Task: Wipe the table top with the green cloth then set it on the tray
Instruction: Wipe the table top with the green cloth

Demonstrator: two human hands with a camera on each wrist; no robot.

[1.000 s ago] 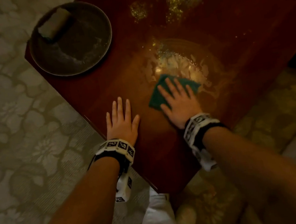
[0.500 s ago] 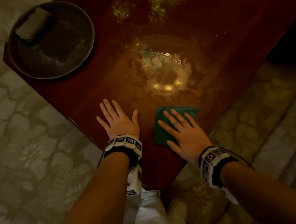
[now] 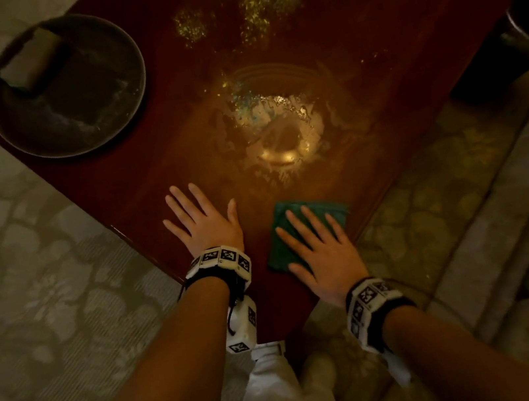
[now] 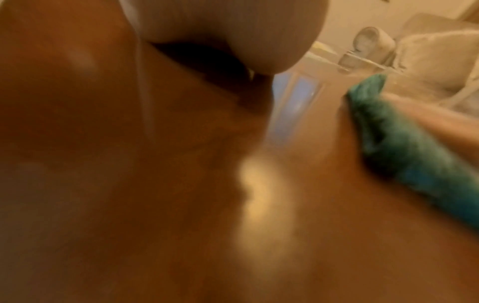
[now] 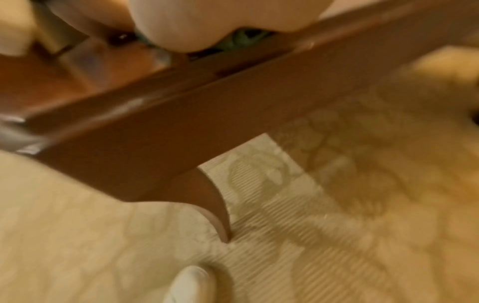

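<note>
the wiping is under way: the right hand presses the green cloth flat-fingered near the table corner, the left hand spread flat beside it. smears remain mid-table, and the cloth has yet to reach the tray.

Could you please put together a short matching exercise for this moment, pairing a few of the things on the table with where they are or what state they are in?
Things:
1. green cloth
2. left hand
3. tray
4. pale block

Places or states:
A. lying on the tray
B. flat on bare wood beside the cloth
C. pressed under the right hand
D. at the table's far left corner

Pairs: 1-C, 2-B, 3-D, 4-A
</note>
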